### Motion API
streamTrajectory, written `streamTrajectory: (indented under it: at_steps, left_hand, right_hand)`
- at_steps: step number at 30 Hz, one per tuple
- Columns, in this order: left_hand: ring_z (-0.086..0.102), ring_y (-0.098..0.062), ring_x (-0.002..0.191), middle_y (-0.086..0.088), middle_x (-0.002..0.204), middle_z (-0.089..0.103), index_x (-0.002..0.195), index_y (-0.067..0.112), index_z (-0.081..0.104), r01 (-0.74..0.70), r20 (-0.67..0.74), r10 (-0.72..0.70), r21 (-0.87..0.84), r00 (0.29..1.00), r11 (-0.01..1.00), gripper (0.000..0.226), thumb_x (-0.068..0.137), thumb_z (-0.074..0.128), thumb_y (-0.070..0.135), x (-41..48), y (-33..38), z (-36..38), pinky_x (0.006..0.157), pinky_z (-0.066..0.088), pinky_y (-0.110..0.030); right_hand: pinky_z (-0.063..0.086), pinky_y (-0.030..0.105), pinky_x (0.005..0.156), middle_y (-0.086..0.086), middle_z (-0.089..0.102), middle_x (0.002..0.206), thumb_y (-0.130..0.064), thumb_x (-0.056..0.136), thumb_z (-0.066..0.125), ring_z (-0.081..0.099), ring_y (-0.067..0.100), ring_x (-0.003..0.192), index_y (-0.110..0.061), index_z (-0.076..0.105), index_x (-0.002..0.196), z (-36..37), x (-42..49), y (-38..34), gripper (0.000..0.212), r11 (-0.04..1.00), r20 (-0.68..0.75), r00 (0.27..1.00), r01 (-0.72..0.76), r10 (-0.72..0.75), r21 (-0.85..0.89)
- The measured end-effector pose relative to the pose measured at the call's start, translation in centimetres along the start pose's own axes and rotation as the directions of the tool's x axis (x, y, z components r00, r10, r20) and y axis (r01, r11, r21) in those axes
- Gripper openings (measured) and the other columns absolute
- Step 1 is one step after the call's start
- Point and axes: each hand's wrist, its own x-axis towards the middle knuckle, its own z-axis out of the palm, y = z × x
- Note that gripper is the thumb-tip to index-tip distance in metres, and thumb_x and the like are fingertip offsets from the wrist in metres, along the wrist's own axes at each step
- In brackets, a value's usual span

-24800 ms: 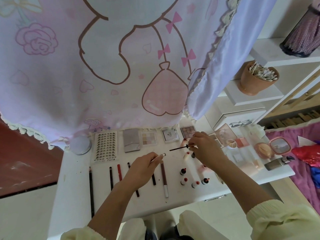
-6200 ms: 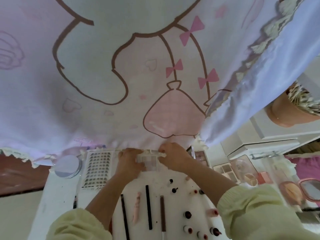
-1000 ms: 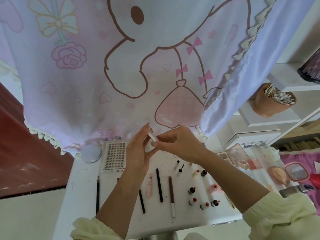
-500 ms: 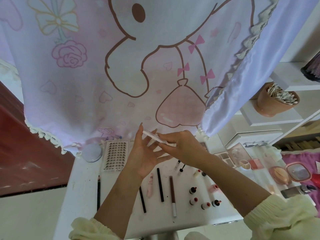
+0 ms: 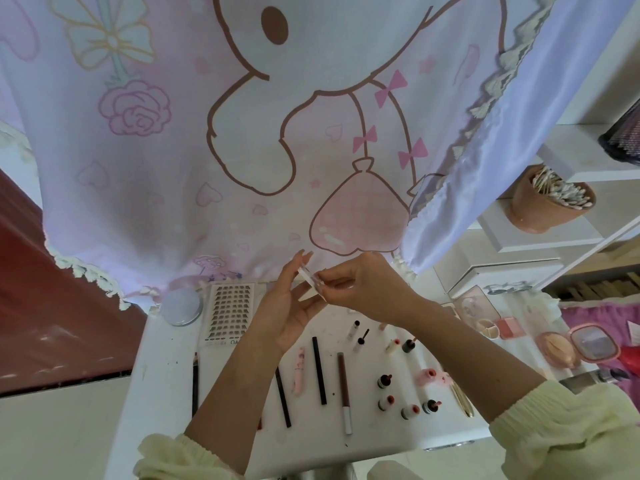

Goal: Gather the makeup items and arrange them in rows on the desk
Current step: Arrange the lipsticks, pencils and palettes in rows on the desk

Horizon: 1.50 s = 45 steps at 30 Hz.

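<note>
1. Step in hand: both hands are raised above the desk (image 5: 162, 375), in front of the hanging curtain (image 5: 242, 140). One piece is up off the surface, so this reads as the gathering of a single item before it is placed.
2. Right hand (image 5: 360, 285): thumb and fingertips are curled together and pinch the near end of a thin pale item (image 5: 309, 278).
3. Left hand (image 5: 287, 308): the fingers are straight and spread, with the palm turned towards the camera. They lie against the item's far end and steady it without closing round it.
4. Task item: it is held in the air between the two hands, clear of the desk, above its back edge and to the right of the lash tray (image 5: 230, 311). It is seen edge-on, so its kind cannot be told.
5. Arrangement so far:
   - The lash tray and the round tin (image 5: 181, 306) lie side by side at the back.
   - A pencil (image 5: 195, 382), a pink tube (image 5: 299, 370), a black pen (image 5: 319, 365) and a brown tube (image 5: 344, 389) lie roughly parallel in front.
   - Small bottles (image 5: 384, 381) stand grouped to their right.
   - Compacts (image 5: 594, 346) at the far right look unsorted.
6. Next move (judgement): the item probably belongs flat in the back row beside the lash tray. That calls for lowering it level, with the left hand drawn aside first. The standing bottles beneath could be knocked over on the way down.
</note>
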Motion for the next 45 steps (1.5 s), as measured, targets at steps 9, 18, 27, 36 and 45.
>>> streamTrajectory:
  at_steps: [9,18,27,36,45]
  left_hand:
    - [0.07,-0.023,0.087,-0.014,0.094,0.069,0.104,0.014,0.067,-0.042,0.018,0.041,0.05,0.999,0.998,0.033,0.078,0.069,0.035,0.1,0.1,-0.2,0.067,0.058,-0.03]
    - [0.07,-0.021,0.082,-0.01,0.085,0.069,0.098,0.015,0.068,-0.042,0.013,0.042,0.032,0.999,0.999,0.019,0.089,0.064,0.03,0.2,0.0,-0.8,0.069,0.059,-0.031]
    - [0.066,-0.03,0.105,-0.021,0.124,0.063,0.132,0.005,0.054,-0.007,0.02,0.007,0.01,1.0,1.0,0.061,0.081,0.068,0.037,0.3,0.0,-1.3,0.089,0.055,-0.041]
    - [0.05,-0.043,0.126,-0.027,0.135,0.052,0.14,0.002,0.044,0.125,0.092,-0.11,-0.178,0.99,0.976,0.063,0.089,0.062,0.034,1.0,-0.2,-1.2,0.081,0.057,-0.044]
    - [0.06,-0.05,0.108,-0.026,0.123,0.061,0.108,0.002,0.072,0.318,0.165,-0.306,-0.052,0.938,0.947,0.043,0.087,0.053,0.035,2.6,1.9,-2.3,0.081,0.054,-0.042]
  right_hand:
    - [0.057,0.051,0.072,0.013,0.072,0.079,-0.018,0.078,0.065,0.067,0.038,0.076,-0.016,0.077,0.096,1.0,0.7,0.3,0.022,0.997,0.028,1.0,0.008,-0.006,-0.073]
    - [0.058,0.046,0.07,0.011,0.074,0.08,-0.015,0.08,0.068,0.069,0.034,0.073,-0.013,0.077,0.1,1.3,0.8,0.4,0.022,0.997,-0.001,1.0,0.031,-0.031,-0.067]
    - [0.061,0.035,0.07,-0.003,0.076,0.084,-0.013,0.08,0.074,0.072,0.012,0.07,-0.011,0.076,0.103,-0.1,1.1,0.4,0.024,0.999,-0.078,0.996,-0.035,0.035,0.0]
    - [0.056,0.032,0.083,0.006,0.073,0.1,-0.015,0.093,0.057,0.067,0.018,0.086,-0.008,0.066,0.12,-0.9,1.6,-0.1,0.029,0.982,-0.182,0.983,-0.035,0.001,-0.184]
    - [0.051,0.028,0.071,0.003,0.067,0.084,-0.033,0.103,0.038,0.062,0.02,0.072,-0.014,0.052,0.134,-1.8,3.8,1.9,0.038,0.856,-0.076,0.996,-0.006,-0.038,-0.517]
